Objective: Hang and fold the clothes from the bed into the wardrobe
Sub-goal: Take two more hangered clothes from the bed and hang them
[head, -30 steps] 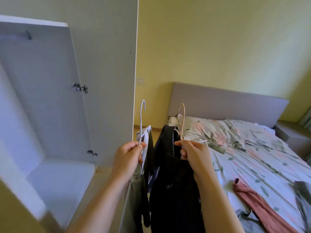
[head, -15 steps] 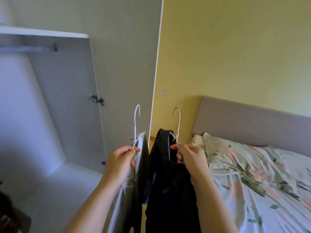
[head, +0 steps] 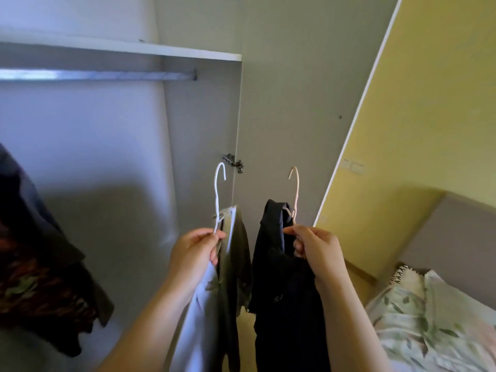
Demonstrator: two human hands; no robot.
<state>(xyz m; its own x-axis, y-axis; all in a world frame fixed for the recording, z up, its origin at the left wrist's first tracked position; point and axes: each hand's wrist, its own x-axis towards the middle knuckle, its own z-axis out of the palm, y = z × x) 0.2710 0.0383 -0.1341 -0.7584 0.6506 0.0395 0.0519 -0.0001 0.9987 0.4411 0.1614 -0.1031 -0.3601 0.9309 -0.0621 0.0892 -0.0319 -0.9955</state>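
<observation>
One dark patterned garment (head: 40, 264) at far left in the wardrobe (head: 80, 157), cut off by the frame edge. One rail (head: 96, 75) under one shelf (head: 120, 48). Two hangers, both below the rail. Left hand (head: 193, 253) fingers (head: 214, 236) pinch the white hanger (head: 218, 194) at its neck, with olive and white clothing (head: 236, 259) on it — one piece or two, can't tell. One hinge (head: 233, 162) behind. Right hand (head: 319, 253) fingers (head: 298, 232) pinch the beige hanger (head: 295, 194), which carries one dark garment (head: 276, 277). Bed (head: 429, 318) at lower right — only a corner shows.

The rail (head: 102, 75) is fixed under the shelf (head: 161, 51) at 10 o'clock; left hanger (head: 218, 194) and right hanger (head: 296, 194) are centred; bed (head: 429, 318) at 4 o'clock.
</observation>
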